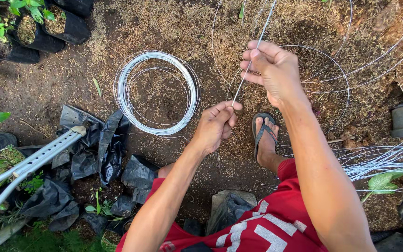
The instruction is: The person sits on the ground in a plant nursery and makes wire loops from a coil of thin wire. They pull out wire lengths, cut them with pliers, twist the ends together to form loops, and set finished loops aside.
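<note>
Steel wire (253, 53) pinched taut btwn 2 hands: left hand (215, 126), right hand (271, 70).

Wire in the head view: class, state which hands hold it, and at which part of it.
Both. The left hand pinches the wire at its lower end; the right hand grips it higher up, along the straight stretch.

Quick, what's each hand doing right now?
Left hand: closed, pinching the lower end of a wire strand.
Right hand: closed around the same strand, higher up.
</note>
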